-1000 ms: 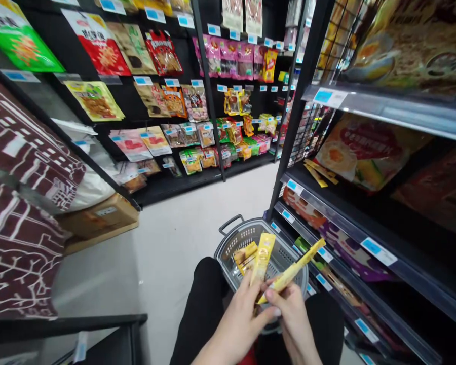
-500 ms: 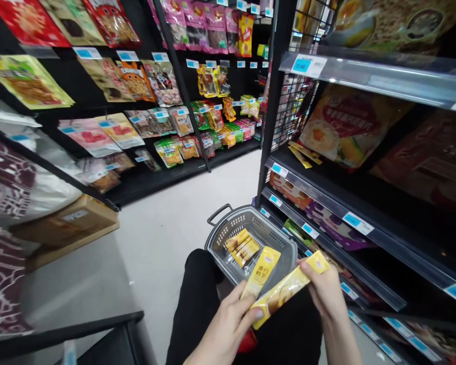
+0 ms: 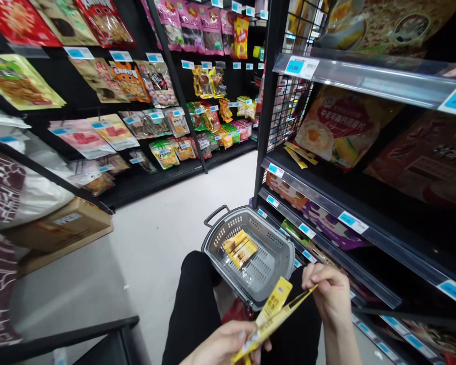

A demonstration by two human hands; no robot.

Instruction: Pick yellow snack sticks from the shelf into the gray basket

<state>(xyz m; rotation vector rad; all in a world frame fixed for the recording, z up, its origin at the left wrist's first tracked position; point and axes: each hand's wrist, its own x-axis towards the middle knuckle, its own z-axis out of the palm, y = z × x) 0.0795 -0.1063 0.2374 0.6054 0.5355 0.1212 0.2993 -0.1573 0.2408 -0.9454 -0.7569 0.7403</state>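
Observation:
My left hand (image 3: pixel 222 345) is closed round the lower ends of yellow stick packets (image 3: pixel 270 314) at the bottom of the view. My right hand (image 3: pixel 327 294) pinches the upper end of one of these packets. Both hands are over my lap, just in front of a grey plastic basket (image 3: pixel 277 243) on the floor. Inside the basket lie a few more yellow packets (image 3: pixel 240 248). My dark trouser legs frame the basket.
A black shelf unit (image 3: pixel 365 223) with blue price tags and snack bags stands close on my right. Across the pale aisle floor (image 3: pixel 167 223), racks of hanging snack bags (image 3: pixel 163 116) fill the wall. A cardboard box (image 3: pixel 61 228) sits at the left, a black rail (image 3: pixel 79 334) below it.
The view shifted right and down. My hands dropped lower and nearer to me, off the basket, and the packets turned edge-on. The right hand slid to the packet's upper end.

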